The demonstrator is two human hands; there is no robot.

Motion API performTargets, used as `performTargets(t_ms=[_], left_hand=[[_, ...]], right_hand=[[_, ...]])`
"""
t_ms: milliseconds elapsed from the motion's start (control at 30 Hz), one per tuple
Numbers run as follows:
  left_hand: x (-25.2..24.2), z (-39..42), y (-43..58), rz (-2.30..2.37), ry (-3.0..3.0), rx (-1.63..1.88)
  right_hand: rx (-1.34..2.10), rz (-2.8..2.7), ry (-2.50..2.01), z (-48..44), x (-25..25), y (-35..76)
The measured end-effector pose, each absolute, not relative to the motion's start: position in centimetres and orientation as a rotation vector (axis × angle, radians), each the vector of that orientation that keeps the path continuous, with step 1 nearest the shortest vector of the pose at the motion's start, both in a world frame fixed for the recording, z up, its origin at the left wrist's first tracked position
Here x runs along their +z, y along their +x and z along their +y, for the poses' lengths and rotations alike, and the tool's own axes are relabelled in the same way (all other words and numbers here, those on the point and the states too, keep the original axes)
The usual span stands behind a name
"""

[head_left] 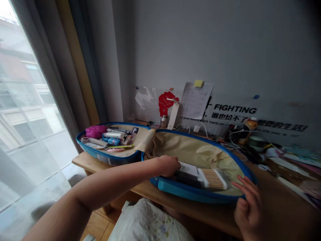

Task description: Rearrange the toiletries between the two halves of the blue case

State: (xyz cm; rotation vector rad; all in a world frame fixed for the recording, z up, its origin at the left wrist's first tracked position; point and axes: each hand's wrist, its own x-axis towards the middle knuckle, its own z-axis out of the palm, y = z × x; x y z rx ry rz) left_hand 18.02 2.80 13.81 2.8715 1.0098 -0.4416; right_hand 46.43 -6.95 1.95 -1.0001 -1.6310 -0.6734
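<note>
A blue-rimmed suitcase point(200, 194) with beige lining lies spread open on the wooden desk. Into its right half reaches my left hand point(170, 165), fingers curled down at the left end of a white and dark box point(188, 169); its fingertips are partly hidden. Right beside that box is a clear pack of cotton swabs point(213, 178). My right hand point(248, 199) has its fingers apart at the right rim of the case and holds nothing. In the left half point(141, 142) lie a magenta mesh bath puff point(95, 131), a white tube point(113, 135), a blue bottle point(114, 141) and several other small toiletries.
Behind the case stand a small metallic bottle point(164, 121) and a tall white stand point(173, 115). Cables, a bottle with an orange label point(250, 124) and papers crowd the desk's right side. A curtain point(72, 60) and window are at left.
</note>
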Motion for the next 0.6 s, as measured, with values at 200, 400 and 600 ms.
performTargets(t_ms=[200, 400, 600], left_hand=[[13.2, 2.8, 18.2, 1.043, 2.88, -0.425], [15.5, 2.7, 15.9, 0.977, 2.914, -0.174], [18.3, 6.8, 7.9, 1.633, 2.768, 0.146]], right_hand=[[-0.679, -1.644, -1.0, -7.0, 2.0, 46.4], [-0.653, -1.634, -1.033, -7.1, 2.1, 46.5], [-0.656, -1.607, -1.016, -6.9, 1.9, 46.3]])
